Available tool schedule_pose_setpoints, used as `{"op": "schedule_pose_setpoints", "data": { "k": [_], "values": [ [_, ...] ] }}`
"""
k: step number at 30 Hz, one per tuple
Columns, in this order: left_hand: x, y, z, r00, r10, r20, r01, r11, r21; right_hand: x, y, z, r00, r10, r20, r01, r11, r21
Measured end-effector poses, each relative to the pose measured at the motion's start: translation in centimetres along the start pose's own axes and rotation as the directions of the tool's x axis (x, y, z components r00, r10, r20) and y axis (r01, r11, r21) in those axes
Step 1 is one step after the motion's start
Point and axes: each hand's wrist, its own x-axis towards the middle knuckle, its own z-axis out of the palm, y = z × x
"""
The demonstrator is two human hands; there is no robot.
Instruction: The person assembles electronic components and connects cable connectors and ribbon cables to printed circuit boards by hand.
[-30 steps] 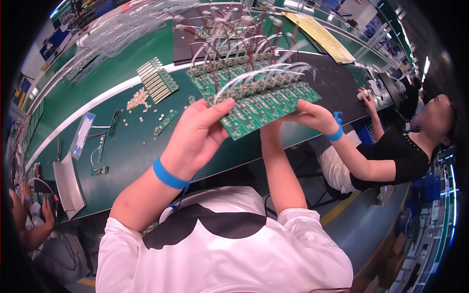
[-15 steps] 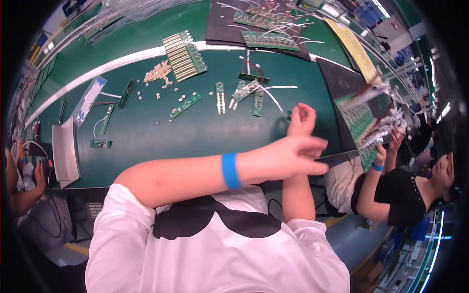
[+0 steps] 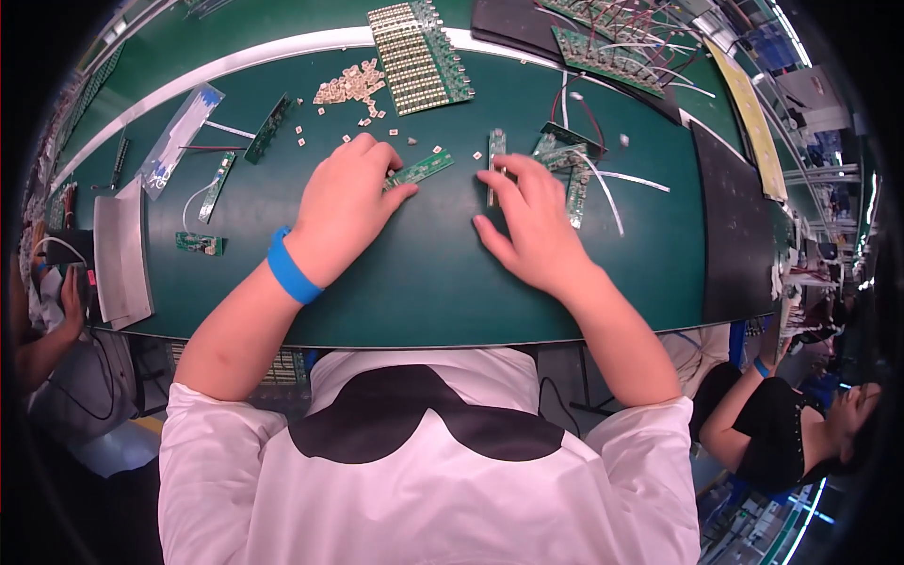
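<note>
My left hand [image 3: 344,202] has its fingers curled around the near-left end of a narrow green circuit board [image 3: 424,169], the thumb on the near side. That board lies slanted on the table, its far end uncovered. To the right, my right hand [image 3: 537,221] reaches over an upright-lying circuit board strip [image 3: 497,143]; its index and middle fingers cover the strip's lower part, while the thumb stays apart. Beside its fingers lies a loose cluster of small boards [image 3: 578,193] with white wires. My left wrist wears a blue band [image 3: 292,268].
Beyond my hands lie a pile of small pale connectors [image 3: 353,85] and a board panel [image 3: 414,71]. Wired boards rest on a black mat [image 3: 527,38]. At left are wired boards [image 3: 217,184] and a bent pale sheet [image 3: 122,254]. A person [image 3: 782,428] sits at right.
Both my hands have come from the table's right side to its middle, my left forearm no longer crossing my body. The view has shifted. The panel near the co-worker at right has gone from there.
</note>
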Motion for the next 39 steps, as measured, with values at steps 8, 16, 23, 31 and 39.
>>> {"op": "schedule_pose_setpoints", "data": {
  "k": [8,16,23,31,39],
  "values": [
    [0.6,-0.6,-1.4,0.979,-0.138,0.150,0.183,0.921,-0.344,1.9,0.9,0.5,0.957,0.057,-0.284,-0.064,0.998,-0.013],
    [0.3,-1.8,-0.6,0.995,0.025,0.094,0.022,0.884,-0.466,5.4,-1.1,3.1,0.991,-0.125,-0.040,0.122,0.991,-0.054],
    [0.5,-3.4,-0.5,0.968,-0.142,0.205,0.249,0.610,-0.752,5.7,-0.9,3.9,0.975,-0.196,-0.103,0.185,0.976,-0.115],
    [1.0,-3.8,-1.1,0.931,-0.356,-0.081,0.145,0.563,-0.814,5.5,1.4,2.2,0.993,-0.014,-0.119,0.016,1.000,0.013],
    [0.9,2.5,1.2,0.884,0.466,0.035,-0.447,0.865,-0.229,5.0,3.4,0.3,0.826,0.441,-0.352,-0.233,0.834,0.500]
  ]
}}
